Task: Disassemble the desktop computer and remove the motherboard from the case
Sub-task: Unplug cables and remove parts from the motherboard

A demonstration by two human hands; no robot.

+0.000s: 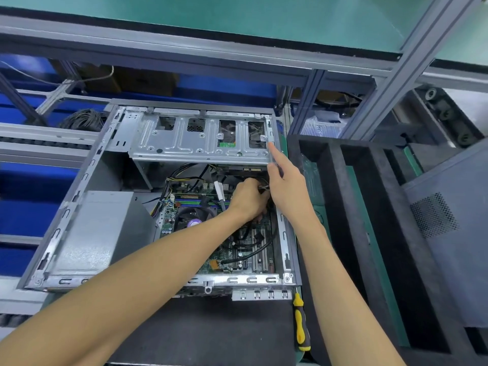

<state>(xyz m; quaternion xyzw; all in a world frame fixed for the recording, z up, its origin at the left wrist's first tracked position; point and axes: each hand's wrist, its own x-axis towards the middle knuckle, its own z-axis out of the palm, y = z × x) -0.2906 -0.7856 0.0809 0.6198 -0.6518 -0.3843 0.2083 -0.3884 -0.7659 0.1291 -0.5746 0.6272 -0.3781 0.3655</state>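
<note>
The motherboard (211, 233) is lying inside the open case (87, 180), toward its right half, with black cables (253, 249) crossing over it and a fan (191, 216) sitting near its middle. The left hand (247, 200) is reaching in over the board's far right corner, fingers curling closed around a small cable connector (264, 188) there. The right hand (284, 180) is meeting it at the same spot, pinching at the connector while its index finger is pointing up against the drive cage (200, 138). A grey power supply (92, 233) is filling the case's left side. A yellow-and-black screwdriver (301, 323) is lying near the case's near right corner, beside black foam trays (369, 233).
</note>
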